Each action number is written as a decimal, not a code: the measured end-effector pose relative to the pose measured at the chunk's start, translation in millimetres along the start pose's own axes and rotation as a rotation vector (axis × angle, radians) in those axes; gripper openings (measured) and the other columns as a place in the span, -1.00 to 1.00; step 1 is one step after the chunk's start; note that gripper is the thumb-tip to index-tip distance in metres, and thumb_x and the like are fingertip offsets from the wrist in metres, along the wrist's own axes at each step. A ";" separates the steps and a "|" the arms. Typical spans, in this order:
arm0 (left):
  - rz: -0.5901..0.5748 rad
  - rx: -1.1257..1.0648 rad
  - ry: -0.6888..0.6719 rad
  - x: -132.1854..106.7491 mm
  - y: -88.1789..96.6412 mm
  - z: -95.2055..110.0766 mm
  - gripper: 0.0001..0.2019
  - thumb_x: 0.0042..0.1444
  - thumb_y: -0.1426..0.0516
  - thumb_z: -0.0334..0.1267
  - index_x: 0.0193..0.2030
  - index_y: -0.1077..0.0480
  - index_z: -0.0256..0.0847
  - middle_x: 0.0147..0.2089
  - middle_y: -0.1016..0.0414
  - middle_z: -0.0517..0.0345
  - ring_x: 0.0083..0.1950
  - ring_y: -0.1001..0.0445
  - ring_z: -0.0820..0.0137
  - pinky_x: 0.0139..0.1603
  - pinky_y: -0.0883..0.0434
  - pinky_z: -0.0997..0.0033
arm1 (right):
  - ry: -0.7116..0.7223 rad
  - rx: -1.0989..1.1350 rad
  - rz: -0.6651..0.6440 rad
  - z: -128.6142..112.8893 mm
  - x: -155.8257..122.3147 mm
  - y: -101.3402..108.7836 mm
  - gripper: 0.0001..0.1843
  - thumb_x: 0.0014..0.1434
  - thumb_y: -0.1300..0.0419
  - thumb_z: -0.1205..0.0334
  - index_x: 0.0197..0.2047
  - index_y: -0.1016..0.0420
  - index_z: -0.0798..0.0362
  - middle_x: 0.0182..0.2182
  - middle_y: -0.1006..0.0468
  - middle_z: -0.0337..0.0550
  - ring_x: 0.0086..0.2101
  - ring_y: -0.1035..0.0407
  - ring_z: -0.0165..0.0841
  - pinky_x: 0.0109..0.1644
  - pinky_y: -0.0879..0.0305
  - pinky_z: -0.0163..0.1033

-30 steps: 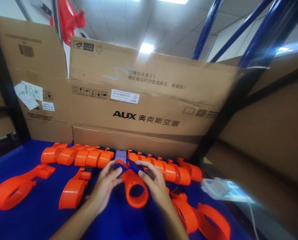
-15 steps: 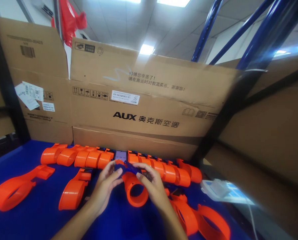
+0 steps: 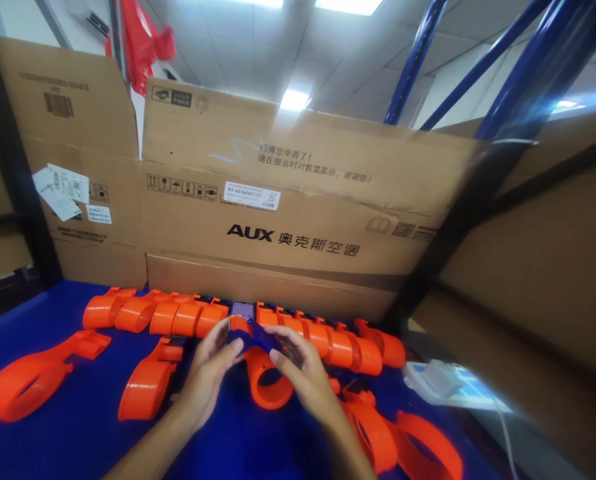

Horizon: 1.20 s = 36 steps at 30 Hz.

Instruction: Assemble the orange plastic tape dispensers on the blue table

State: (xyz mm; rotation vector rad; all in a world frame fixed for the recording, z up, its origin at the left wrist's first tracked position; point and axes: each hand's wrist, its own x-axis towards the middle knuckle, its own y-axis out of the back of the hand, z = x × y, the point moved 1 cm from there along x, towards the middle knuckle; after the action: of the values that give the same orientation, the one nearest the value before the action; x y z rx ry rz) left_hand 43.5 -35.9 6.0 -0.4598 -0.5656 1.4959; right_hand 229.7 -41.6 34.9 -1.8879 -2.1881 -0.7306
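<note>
Both hands meet at the middle of the blue surface, around an orange ring-shaped plastic part (image 3: 268, 385) with a dark blue piece (image 3: 261, 339) at its upper end. My left hand (image 3: 217, 357) is closed on the left side of this blue piece, thumb on top. With thumb and fingers, my right hand (image 3: 298, 363) pinches the right side of the same piece. The orange ring hangs below it, between the hands. Fingers hide part of where blue and orange join. A phone-like screen (image 3: 243, 310) stands just behind the hands.
Several orange ring parts (image 3: 164, 317) line the back of the blue table (image 3: 93, 440). More lie at left (image 3: 23, 387), near my left arm (image 3: 145, 387) and at right (image 3: 425, 443). A cardboard wall (image 3: 298, 267) rises behind. A white box with a cable (image 3: 453, 383) sits at right.
The orange ring has tipped slightly upward between the hands, and its opening looks narrower. Both hands keep their hold on the blue piece. The view has shifted very slightly.
</note>
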 end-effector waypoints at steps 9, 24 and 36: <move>-0.113 -0.037 -0.078 -7.7 2.3 9.5 -0.45 0.03 -0.36 -0.25 0.21 -0.46 -0.06 0.30 -0.45 0.00 0.42 -0.22 0.00 0.40 -0.20 0.04 | 0.058 0.073 -0.113 -13.9 -5.2 -2.6 -0.50 0.24 -0.30 0.07 0.23 -0.41 -0.13 0.16 -0.52 -0.05 0.15 -0.42 -0.11 0.23 -0.34 0.04; -0.032 0.421 -0.350 10.1 9.7 9.1 -0.56 0.01 -0.36 -0.19 0.06 -0.44 -0.09 0.17 -0.55 0.02 0.27 -0.43 0.06 0.31 -0.28 0.13 | 0.494 -0.758 -0.004 5.5 -5.1 -4.9 -0.28 0.25 -0.30 0.09 0.41 -0.20 -0.14 -0.08 -0.54 0.01 -0.09 -0.43 -0.08 0.03 -0.44 0.10; -0.045 0.424 -0.414 9.2 12.7 3.8 -0.60 0.07 -0.33 -0.18 0.04 -0.38 -0.08 0.16 -0.55 0.02 0.23 -0.47 0.12 0.25 -0.35 0.14 | 0.568 -0.785 0.020 6.7 -5.6 -6.8 -0.23 0.23 -0.32 0.13 0.43 -0.15 -0.13 -0.05 -0.51 0.02 -0.08 -0.43 -0.09 0.01 -0.48 0.09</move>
State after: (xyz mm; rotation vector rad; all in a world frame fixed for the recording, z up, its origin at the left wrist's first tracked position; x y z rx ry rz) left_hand 31.0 -26.5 1.9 0.1970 -0.5527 1.6240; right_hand 225.5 -44.0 24.9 -1.6273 -1.6208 -2.0401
